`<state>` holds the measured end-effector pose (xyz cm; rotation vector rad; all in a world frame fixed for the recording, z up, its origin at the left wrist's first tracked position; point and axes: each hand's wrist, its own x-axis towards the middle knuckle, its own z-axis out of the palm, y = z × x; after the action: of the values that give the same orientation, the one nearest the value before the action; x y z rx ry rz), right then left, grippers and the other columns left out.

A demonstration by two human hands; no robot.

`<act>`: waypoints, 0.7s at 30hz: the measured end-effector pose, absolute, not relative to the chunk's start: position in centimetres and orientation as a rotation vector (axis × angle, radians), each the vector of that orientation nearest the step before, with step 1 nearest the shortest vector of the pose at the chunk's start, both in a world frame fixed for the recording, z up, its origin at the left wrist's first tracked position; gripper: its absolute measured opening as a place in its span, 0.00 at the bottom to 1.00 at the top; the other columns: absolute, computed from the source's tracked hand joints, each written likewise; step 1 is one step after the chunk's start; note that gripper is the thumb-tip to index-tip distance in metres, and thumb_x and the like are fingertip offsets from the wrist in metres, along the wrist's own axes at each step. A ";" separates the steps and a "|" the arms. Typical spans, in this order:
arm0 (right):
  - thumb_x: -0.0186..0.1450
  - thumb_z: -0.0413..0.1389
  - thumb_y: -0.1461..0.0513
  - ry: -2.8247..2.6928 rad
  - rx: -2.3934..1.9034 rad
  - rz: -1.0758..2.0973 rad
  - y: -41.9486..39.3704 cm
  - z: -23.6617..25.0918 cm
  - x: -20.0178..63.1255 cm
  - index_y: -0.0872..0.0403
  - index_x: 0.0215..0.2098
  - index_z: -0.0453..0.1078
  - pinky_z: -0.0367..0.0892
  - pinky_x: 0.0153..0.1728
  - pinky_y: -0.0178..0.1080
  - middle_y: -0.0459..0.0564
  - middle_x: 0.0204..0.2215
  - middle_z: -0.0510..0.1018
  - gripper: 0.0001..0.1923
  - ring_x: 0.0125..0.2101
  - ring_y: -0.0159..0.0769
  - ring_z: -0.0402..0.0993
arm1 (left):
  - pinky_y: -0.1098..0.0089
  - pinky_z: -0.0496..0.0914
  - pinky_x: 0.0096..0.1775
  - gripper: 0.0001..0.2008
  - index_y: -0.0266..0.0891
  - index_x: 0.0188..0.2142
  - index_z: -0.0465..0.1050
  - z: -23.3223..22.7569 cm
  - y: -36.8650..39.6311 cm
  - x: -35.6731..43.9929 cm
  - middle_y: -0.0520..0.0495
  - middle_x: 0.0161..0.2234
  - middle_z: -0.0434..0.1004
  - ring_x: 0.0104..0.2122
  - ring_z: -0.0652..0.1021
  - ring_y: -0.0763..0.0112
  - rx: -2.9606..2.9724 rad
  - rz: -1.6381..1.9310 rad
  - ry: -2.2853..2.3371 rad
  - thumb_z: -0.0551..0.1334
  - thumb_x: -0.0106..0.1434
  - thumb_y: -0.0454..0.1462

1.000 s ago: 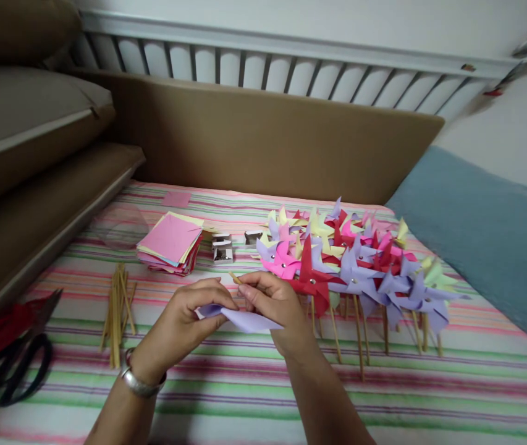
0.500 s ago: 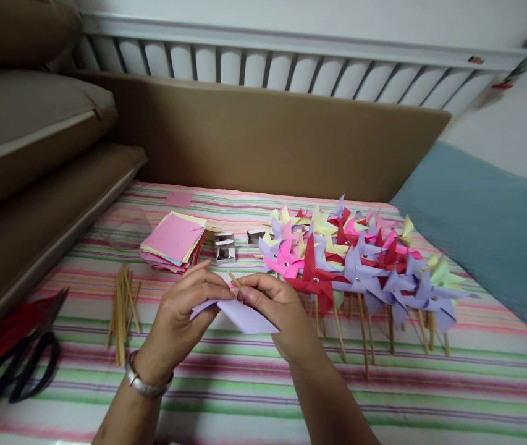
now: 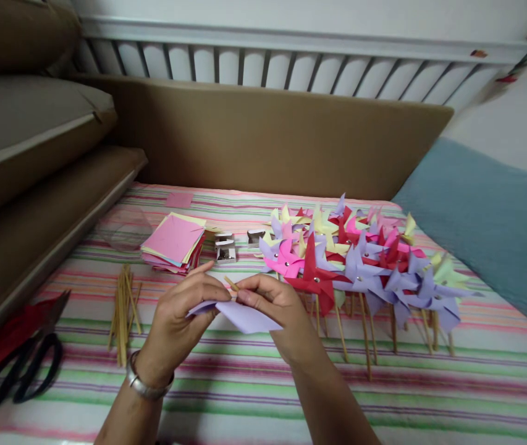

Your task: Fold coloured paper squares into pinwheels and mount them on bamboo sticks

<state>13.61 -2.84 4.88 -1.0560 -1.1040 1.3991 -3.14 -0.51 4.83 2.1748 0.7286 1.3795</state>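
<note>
Hands meet above the striped bed: left hand (image 3: 184, 315) and right hand (image 3: 275, 309) both pinch the lilac paper (image 3: 244, 316) between them, stick (image 3: 231, 283) tip above, finished pinwheels (image 3: 356, 266) just right.

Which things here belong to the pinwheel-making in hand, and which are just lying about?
In hand: lilac paper and stick, pinched between left hand and right hand.

Lying about: finished pinwheels, paper stack, spare sticks, scissors, small metal boxes.
</note>
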 end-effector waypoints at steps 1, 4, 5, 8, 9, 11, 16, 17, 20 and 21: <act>0.57 0.59 0.59 -1.109 -1.058 1.399 -2.8 4.9 13.6 0.54 0.30 0.74 0.62 0.30 0.33 0.45 0.27 0.76 0.06 0.28 0.30 0.70 | 0.51 0.63 0.54 0.10 0.42 0.35 0.73 4.8 -0.5 -3.1 0.51 0.31 0.78 0.33 0.77 0.71 2.168 1.384 0.734 0.62 0.56 0.27; 0.57 0.59 0.59 -1.128 -1.063 1.389 -2.8 4.8 13.7 0.53 0.31 0.75 0.63 0.32 0.33 0.46 0.29 0.77 0.06 0.31 0.32 0.71 | 0.51 0.63 0.55 0.09 0.42 0.35 0.74 4.7 -0.5 -3.1 0.51 0.31 0.78 0.33 0.78 0.71 2.161 1.388 0.746 0.62 0.56 0.28; 0.57 0.59 0.60 -1.137 -1.063 1.383 -2.8 4.8 13.7 0.52 0.31 0.75 0.63 0.33 0.34 0.46 0.30 0.78 0.05 0.31 0.32 0.71 | 0.51 0.63 0.55 0.08 0.42 0.35 0.74 4.7 -0.5 -3.1 0.51 0.30 0.78 0.33 0.78 0.70 2.159 1.389 0.748 0.62 0.56 0.29; 0.58 0.58 0.61 -1.177 -1.070 1.360 -2.8 4.9 13.6 0.52 0.31 0.75 0.64 0.35 0.34 0.46 0.30 0.78 0.05 0.33 0.33 0.72 | 0.51 0.63 0.54 0.07 0.42 0.34 0.74 4.6 -0.5 -3.2 0.51 0.30 0.79 0.32 0.78 0.70 2.145 1.386 0.767 0.62 0.57 0.30; 0.58 0.58 0.61 -1.187 -1.075 1.350 -2.8 4.9 13.6 0.53 0.31 0.75 0.65 0.36 0.35 0.47 0.31 0.78 0.05 0.33 0.34 0.72 | 0.51 0.63 0.54 0.07 0.42 0.34 0.74 4.6 -0.4 -3.2 0.51 0.30 0.79 0.33 0.78 0.70 2.142 1.381 0.776 0.62 0.57 0.30; 0.58 0.59 0.60 -1.195 -1.080 1.336 -2.8 5.0 13.6 0.52 0.31 0.75 0.65 0.35 0.35 0.47 0.30 0.78 0.05 0.33 0.34 0.72 | 0.50 0.63 0.54 0.07 0.43 0.34 0.73 4.5 -0.4 -3.2 0.51 0.30 0.79 0.33 0.78 0.70 2.138 1.371 0.791 0.62 0.57 0.30; 0.57 0.59 0.60 -1.173 -1.063 1.357 -2.8 4.8 13.4 0.52 0.31 0.76 0.65 0.30 0.34 0.46 0.28 0.77 0.05 0.30 0.33 0.72 | 0.49 0.63 0.54 0.07 0.43 0.34 0.74 4.4 -0.4 -3.3 0.51 0.30 0.79 0.33 0.77 0.70 2.126 1.400 0.799 0.62 0.57 0.30; 0.57 0.59 0.60 -1.168 -1.065 1.356 -2.8 4.8 13.4 0.52 0.31 0.76 0.65 0.30 0.34 0.46 0.28 0.77 0.05 0.29 0.33 0.71 | 0.49 0.63 0.54 0.07 0.43 0.34 0.74 4.4 -0.4 -3.3 0.51 0.30 0.79 0.33 0.77 0.70 2.129 1.402 0.804 0.62 0.57 0.30; 0.57 0.59 0.59 -1.159 -1.069 1.351 -2.8 4.8 13.3 0.52 0.30 0.76 0.65 0.29 0.34 0.47 0.28 0.77 0.05 0.29 0.33 0.72 | 0.49 0.62 0.55 0.06 0.43 0.33 0.74 4.4 -0.5 -3.4 0.51 0.30 0.79 0.32 0.78 0.70 2.120 1.399 0.829 0.61 0.57 0.31; 0.56 0.59 0.60 -1.157 -1.064 1.349 -2.7 4.8 13.3 0.52 0.30 0.75 0.65 0.30 0.34 0.46 0.28 0.77 0.05 0.29 0.33 0.72 | 0.49 0.62 0.55 0.05 0.43 0.32 0.74 4.4 -0.5 -3.4 0.51 0.30 0.79 0.32 0.78 0.70 2.108 1.401 0.835 0.62 0.57 0.31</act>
<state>13.32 -2.75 4.81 -1.0642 -1.1569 1.3490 -3.39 -0.46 4.39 2.1080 0.8345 1.4013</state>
